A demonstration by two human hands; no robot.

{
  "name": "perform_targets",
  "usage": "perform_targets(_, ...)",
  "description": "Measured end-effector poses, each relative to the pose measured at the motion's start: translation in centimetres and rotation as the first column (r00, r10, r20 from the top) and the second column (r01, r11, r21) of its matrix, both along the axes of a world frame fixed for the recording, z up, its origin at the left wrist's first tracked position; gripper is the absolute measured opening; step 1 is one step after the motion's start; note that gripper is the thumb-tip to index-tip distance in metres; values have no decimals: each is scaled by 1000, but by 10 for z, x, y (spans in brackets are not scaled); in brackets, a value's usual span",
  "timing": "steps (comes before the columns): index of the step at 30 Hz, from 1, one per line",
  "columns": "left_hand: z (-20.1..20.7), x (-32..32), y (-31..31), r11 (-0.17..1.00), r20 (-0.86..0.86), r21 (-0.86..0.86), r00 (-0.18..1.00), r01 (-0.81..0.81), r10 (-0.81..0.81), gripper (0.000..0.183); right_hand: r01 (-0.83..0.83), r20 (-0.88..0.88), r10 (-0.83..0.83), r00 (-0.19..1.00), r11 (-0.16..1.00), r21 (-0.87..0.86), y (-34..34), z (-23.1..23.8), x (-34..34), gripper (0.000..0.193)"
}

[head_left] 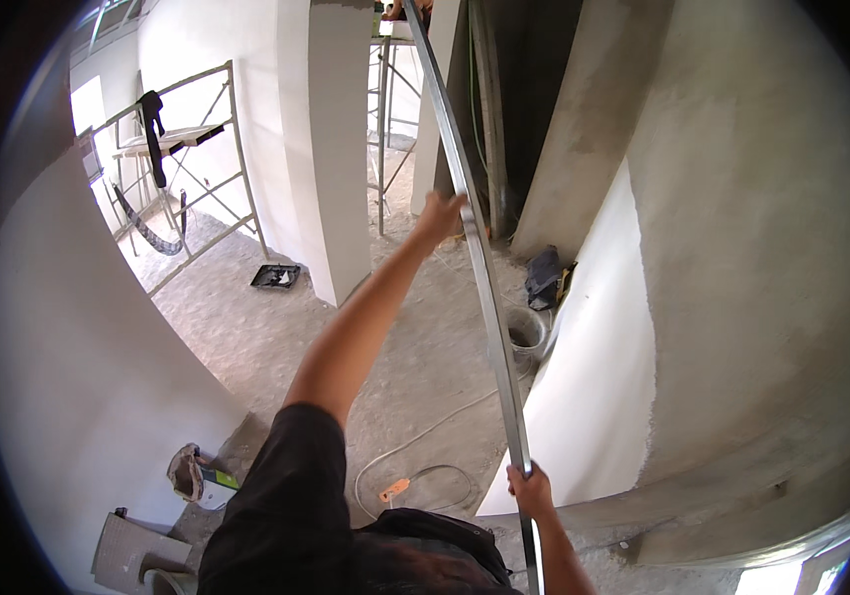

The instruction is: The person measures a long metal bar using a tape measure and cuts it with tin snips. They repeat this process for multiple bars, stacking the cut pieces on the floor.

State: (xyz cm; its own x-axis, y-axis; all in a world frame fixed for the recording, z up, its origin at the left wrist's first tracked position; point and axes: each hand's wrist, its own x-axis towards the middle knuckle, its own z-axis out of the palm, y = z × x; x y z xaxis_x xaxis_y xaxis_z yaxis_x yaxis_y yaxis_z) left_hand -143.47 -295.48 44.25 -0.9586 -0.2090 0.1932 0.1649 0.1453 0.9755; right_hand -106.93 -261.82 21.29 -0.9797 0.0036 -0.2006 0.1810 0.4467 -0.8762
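A long, silvery metal straightedge bar [490,297] runs from the top of the view down past my body. With my arm stretched far ahead, my left hand [440,218] is closed around the bar's upper part. Lower down and close to my body, my right hand [532,489] grips the same bar. To the right of the bar is a wall with a fresh white coat [584,397] on its lower part and bare grey plaster [752,268] beyond a ragged edge. The bar's upper end passes out of view.
A bucket [524,330] and a dark bag [544,278] stand by the right wall. A cable [415,436] loops over the floor near an orange tag [394,490]. Farther off are a black tray [276,277], a white pillar [338,149] and scaffolding [243,169]. Another person [423,10] is partly visible.
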Motion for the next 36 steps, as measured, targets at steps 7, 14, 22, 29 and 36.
perform_targets(7, -336, 224, -139, 710, 371, -625, 924, 323, -95, 54, -116, 7, 122, 992, 960, -256, -79, 19, -112, 32)
perform_targets(14, -471, 656, -165, 748, 821, -555, 385, 365, 421, 47, -100, -105, 88, 991, 989, -110, -103, 25, -187, 35)
perform_targets(22, -426, 843, -93, 492, 928, -294, -120, -820, 353, 45, -149, -121, 140, 983, 986, -69, -142, 23, -273, 36)
perform_targets(29, -473, 724, -145, 650, 939, -43, 191, -758, 285, 50, -98, -181, 90, 979, 994, -38, -191, 46, -358, 36)
perform_targets(36, -481, 505, -315, 990, 994, -110, 1, -87, 111, 62, -48, -269, 67, 961, 996, 78, -260, 44, -462, 33)
